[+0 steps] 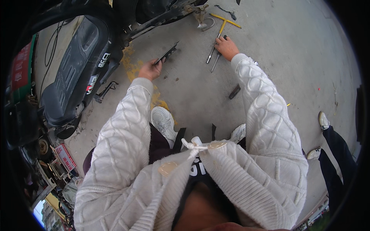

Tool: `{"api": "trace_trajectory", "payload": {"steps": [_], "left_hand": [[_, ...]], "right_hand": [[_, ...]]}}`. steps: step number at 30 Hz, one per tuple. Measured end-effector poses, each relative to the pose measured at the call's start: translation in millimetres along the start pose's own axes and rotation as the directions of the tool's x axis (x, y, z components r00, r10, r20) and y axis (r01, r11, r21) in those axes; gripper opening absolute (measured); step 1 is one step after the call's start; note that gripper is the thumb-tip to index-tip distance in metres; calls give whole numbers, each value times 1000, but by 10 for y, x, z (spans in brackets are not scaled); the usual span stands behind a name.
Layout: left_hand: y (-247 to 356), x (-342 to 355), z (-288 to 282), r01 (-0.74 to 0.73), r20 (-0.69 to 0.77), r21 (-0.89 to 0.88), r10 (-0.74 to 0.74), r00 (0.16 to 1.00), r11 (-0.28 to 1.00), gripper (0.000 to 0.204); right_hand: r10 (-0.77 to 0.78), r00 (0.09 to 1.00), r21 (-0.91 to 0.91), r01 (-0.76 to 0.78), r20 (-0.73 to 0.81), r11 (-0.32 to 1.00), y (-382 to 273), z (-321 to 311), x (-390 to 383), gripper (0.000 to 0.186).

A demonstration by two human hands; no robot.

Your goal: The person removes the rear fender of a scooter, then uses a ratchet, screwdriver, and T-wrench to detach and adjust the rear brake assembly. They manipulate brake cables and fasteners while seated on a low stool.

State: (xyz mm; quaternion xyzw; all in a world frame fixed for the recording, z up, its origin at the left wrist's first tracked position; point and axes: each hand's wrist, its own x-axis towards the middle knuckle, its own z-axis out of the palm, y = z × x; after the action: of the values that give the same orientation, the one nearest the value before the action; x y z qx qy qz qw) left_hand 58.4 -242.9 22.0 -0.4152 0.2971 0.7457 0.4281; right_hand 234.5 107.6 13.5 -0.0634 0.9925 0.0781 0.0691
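Observation:
My left hand (151, 70) is closed round the lower end of a long, thin, dark flat piece (170, 52), held slanting up above the concrete; its exact kind is unclear. Further right, my right hand (227, 48) reaches down to the floor, fingers curled round a screwdriver (215, 64). The dark handle end peeks out above the fingers and the thin shank shows below them. Alongside lies a T-handle socket wrench (222, 26) with a yellow handle, its shiny shaft passing by my fingertips.
A scooter (73, 69) stands on the left, its dark underparts crossing the top. A short dark tool (234, 92) lies near my right forearm, and a black cable piece (227, 12) beyond the wrench. Another person's legs (335, 154) are at right.

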Motion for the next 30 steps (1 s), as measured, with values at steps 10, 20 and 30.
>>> {"api": "trace_trajectory", "payload": {"steps": [10, 20, 30], "left_hand": [[108, 20, 172, -26, 99, -171, 44, 994, 985, 28], [320, -38, 43, -80, 8, -371, 89, 996, 925, 31], [383, -11, -102, -3, 22, -446, 14, 1000, 895, 30]], "right_hand": [[239, 967, 680, -118, -87, 724, -432, 101, -423, 15], [267, 962, 938, -48, -48, 342, -2061, 3, 209, 20], [255, 965, 917, -152, 57, 370, -2116, -6, 266, 16]]}}
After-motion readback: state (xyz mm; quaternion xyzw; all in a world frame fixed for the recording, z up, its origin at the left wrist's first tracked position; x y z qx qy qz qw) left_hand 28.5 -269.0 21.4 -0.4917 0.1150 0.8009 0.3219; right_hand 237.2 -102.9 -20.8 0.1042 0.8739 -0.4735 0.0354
